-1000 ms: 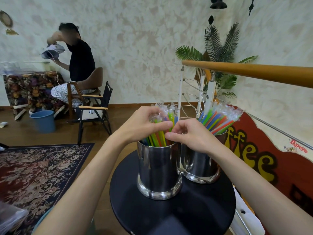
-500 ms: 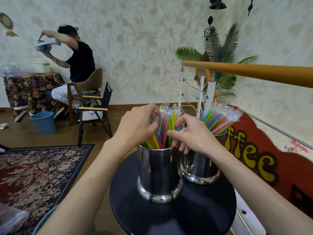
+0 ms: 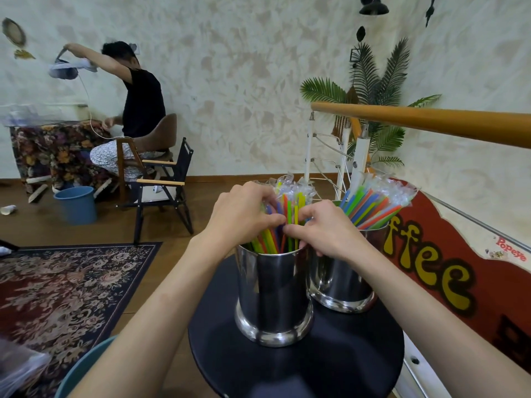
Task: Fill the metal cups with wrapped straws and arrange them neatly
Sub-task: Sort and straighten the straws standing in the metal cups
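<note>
A patterned dark red rug (image 3: 57, 285) covers the wooden floor on the left, and behind it a person in a black top (image 3: 140, 101) sits on a brown chair (image 3: 161, 136) with one arm raised, beside a blue bucket (image 3: 77, 204). A thick wooden handrail (image 3: 431, 122) runs across the right side, with a palm-like plant (image 3: 373, 90) behind it and a red sign with yellow lettering (image 3: 448, 259) below. Closer in stands a round black table (image 3: 330, 366), and on it two shiny metal cups stand just beside each other. The nearer cup (image 3: 274, 294) holds an upright bunch of wrapped straws (image 3: 287, 214) in green, yellow, orange and blue. The farther cup (image 3: 339, 280) sits to its right, packed with a second bunch of straws (image 3: 373, 205) fanning out toward the right. Both of the wearer's hands meet over the nearer cup's mouth: the left hand (image 3: 244, 214) has its fingers curled in round the straws from the left, and the right hand (image 3: 324, 228) pinches into the same bunch from the right, fingertips nearly touching the left hand's.
</note>
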Action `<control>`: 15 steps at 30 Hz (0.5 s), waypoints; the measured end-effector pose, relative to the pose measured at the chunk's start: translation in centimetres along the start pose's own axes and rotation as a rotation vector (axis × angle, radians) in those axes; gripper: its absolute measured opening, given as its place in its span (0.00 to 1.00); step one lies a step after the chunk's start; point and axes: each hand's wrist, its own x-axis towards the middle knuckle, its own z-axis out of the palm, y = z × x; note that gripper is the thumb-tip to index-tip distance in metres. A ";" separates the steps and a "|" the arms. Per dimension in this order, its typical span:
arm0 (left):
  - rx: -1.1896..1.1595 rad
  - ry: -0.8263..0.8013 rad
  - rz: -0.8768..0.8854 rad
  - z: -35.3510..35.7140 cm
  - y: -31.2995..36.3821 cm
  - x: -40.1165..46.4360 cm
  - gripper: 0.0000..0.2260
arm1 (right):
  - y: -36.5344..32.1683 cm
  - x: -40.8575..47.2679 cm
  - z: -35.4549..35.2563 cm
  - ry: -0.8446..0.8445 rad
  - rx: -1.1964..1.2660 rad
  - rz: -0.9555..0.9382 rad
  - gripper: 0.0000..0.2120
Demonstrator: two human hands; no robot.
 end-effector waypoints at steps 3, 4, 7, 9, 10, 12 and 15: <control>-0.133 -0.076 0.022 -0.7 -0.4 0.0 0.12 | 0.1 -0.2 -0.5 -0.060 0.184 0.022 0.15; -0.169 -0.102 0.035 -0.9 -0.5 0.0 0.11 | 0.1 -0.3 -0.6 -0.079 0.231 0.033 0.13; -0.222 -0.127 0.069 -1.1 -0.5 -0.2 0.08 | 0.2 -0.5 -1.0 -0.135 0.316 0.063 0.14; -0.244 -0.125 0.088 -1.1 -0.6 -0.2 0.07 | 0.3 -0.6 -1.1 -0.159 0.336 0.086 0.13; -0.255 -0.130 0.098 -1.1 -0.7 -0.2 0.07 | 0.3 -0.6 -1.2 -0.168 0.337 0.097 0.13; -0.275 -0.144 0.109 -1.2 -0.8 -0.2 0.06 | 0.2 -0.6 -1.2 -0.183 0.345 0.103 0.12; -0.285 -0.157 0.113 -1.1 -1.2 0.0 0.03 | 0.0 -0.6 -1.3 -0.197 0.375 0.097 0.13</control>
